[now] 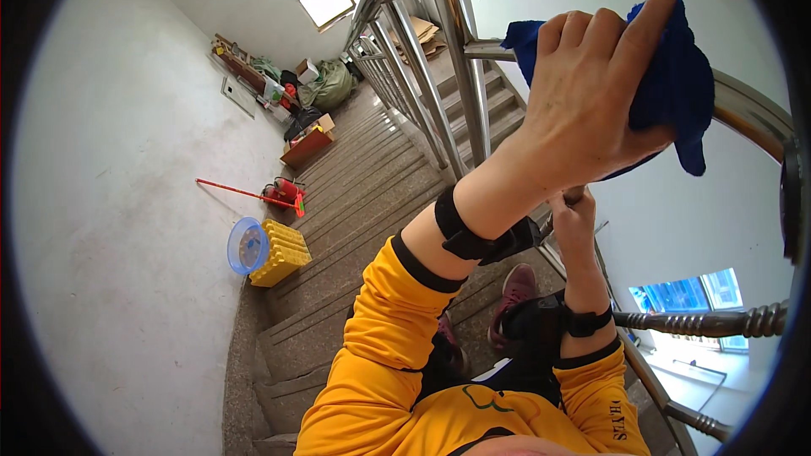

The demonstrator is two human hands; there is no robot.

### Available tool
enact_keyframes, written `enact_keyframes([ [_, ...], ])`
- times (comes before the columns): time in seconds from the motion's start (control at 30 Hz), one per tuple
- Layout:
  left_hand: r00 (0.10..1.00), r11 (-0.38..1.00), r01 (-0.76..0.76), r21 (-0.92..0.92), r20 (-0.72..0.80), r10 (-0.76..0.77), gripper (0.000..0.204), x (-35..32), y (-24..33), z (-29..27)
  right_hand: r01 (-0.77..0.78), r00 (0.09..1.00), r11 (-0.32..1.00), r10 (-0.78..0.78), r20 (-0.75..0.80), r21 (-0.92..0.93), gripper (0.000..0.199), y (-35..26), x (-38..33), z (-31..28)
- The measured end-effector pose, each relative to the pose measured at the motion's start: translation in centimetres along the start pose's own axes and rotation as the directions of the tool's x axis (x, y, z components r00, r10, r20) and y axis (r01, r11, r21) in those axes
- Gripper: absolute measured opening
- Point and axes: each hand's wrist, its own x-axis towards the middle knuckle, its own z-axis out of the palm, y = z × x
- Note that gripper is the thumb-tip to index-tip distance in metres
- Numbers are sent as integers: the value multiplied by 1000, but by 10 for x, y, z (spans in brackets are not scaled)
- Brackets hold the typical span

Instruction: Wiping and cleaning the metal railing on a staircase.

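Note:
My left hand [583, 93] reaches up to the right and presses a dark blue cloth [676, 84] around the metal handrail [752, 114]. Its fingers curl over the cloth, and the rail beneath is mostly hidden. Lower down, partly behind my left forearm, my right hand [576, 221] is closed round a dark metal bar of the railing [574, 194]. Black straps sit on both my forearms, below yellow sleeves.
Stone stairs [338, 211] descend at the left. Beside the wall stand a blue basin [248, 246], a yellow ridged block [281, 253], red fire extinguishers [285, 192] and a red-handled tool [232, 191]. Bags and boxes [325, 89] are piled farther down. Steel balusters [427, 67] line the flight.

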Motion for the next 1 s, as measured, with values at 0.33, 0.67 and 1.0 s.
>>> enact_keyframes([
  [0.33, 994, 997, 4, -74, 110, 4, 70, -19, -59, -8, -104, 994, 993, 106, 33, -63, 22, -8, -2, -3],
  [0.67, 990, 993, 82, -84, 124, -72, 92, -20, -32, -11, -30, 998, 999, 29, -51, -17, 22, -3, -2, 2],
  [1.0, 998, 991, 44, -127, -27, -48, 91, 1, 9, -3, -146, 984, 989, 147, 98, -14, 17, 4, 3, -5],
])
